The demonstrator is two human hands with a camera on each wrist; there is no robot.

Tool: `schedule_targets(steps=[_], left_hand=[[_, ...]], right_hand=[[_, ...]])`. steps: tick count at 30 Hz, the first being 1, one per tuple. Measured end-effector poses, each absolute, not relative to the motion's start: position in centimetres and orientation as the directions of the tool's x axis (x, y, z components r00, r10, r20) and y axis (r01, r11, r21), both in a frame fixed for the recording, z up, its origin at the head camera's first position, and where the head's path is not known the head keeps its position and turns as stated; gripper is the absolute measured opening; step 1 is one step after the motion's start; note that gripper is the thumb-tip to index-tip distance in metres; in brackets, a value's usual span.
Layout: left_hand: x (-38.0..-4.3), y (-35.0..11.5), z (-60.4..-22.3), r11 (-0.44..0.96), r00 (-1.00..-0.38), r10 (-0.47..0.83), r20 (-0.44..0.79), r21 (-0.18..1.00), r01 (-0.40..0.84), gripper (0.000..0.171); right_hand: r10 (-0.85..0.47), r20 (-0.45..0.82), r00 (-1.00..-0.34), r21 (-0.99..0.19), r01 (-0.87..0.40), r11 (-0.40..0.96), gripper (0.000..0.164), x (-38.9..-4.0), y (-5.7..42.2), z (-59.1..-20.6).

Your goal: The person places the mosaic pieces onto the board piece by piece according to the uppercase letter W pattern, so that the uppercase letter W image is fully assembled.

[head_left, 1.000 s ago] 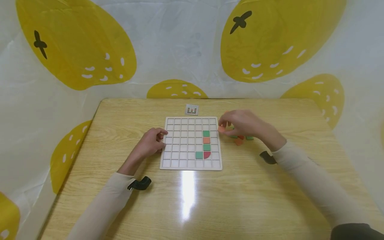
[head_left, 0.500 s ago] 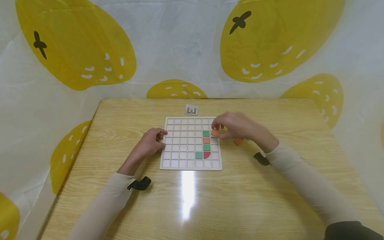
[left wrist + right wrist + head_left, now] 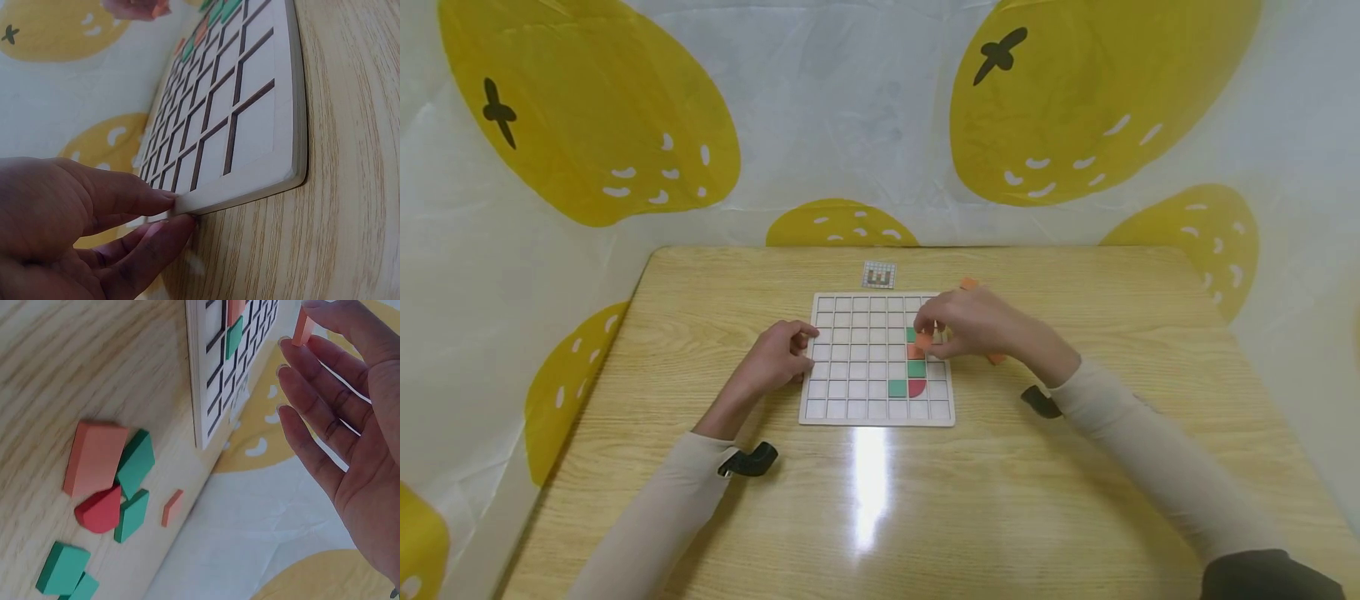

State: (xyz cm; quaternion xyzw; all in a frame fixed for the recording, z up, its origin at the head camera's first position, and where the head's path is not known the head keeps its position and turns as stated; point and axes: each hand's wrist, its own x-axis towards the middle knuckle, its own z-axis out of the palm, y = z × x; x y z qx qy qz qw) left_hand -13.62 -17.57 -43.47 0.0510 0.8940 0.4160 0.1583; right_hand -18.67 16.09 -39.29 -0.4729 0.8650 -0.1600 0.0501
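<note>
My right hand pinches an orange tile between thumb and fingertips. It holds the tile over the right part of a white grid board, partly covering the tiles set there. Two green tiles, one orange tile and a red rounded piece stand in one column of cells, with another green tile left of the red piece. At the board's left edge, my left hand rests its thumb and a fingertip against the rim; the left wrist view shows this contact closely.
Loose green tiles, a large orange tile, a small orange tile and a red piece lie on the table right of the board. A small patterned card lies behind the board, near the patterned cloth wall.
My right hand has carried the orange tile leftward and slightly nearer, from beside the board's right edge to over the filled column. My left hand has stayed at the board's edge.
</note>
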Motion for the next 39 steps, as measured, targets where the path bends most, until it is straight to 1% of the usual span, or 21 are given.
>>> schedule_targets(steps=[4, 9, 12, 19, 27, 32, 39], left_hand=[[-13.5, -17.5, -43.4, 0.639, -0.945, 0.22, -0.243, 0.768, -0.049, 0.045], [-13.5, -17.5, -43.4, 0.635, -0.944, 0.223, -0.242, 0.771, -0.048, 0.046], [-13.6, -17.5, -43.4, 0.635, -0.943, 0.223, -0.246, 0.771, -0.051, 0.046], [-13.6, -17.4, -43.2, 0.641, -0.942, 0.221, -0.252, 0.765, -0.054, 0.046], [-13.7, -17.4, -42.9, 0.649, -0.942, 0.216, -0.257, 0.759, -0.059, 0.046], [-13.7, -17.3, -42.9, 0.653, -0.942, 0.212, -0.259, 0.755, -0.061, 0.045], [-13.8, -17.3, -42.9, 0.657, -0.943, 0.206, -0.261, 0.751, -0.064, 0.045]], right_hand=[[-0.849, 0.054, -0.526, -0.354, -0.805, 0.476, 0.013, -18.5, 15.5, -39.5], [-0.84, 0.008, -0.542, -0.35, -0.789, 0.505, 0.016, -18.3, 15.0, -39.7], [-0.843, -0.011, -0.538, -0.339, -0.791, 0.51, 0.018, -18.2, 14.7, -39.8], [-0.852, -0.026, -0.523, -0.34, -0.797, 0.5, 0.021, -17.8, 13.9, -40.1], [-0.868, -0.009, -0.497, -0.317, -0.821, 0.474, 0.019, -17.6, 13.1, -40.7], [-0.874, -0.029, -0.485, -0.318, -0.824, 0.469, 0.017, -17.4, 12.7, -40.7], [-0.881, -0.065, -0.469, -0.326, -0.824, 0.463, 0.02, -17.3, 12.0, -40.9]])
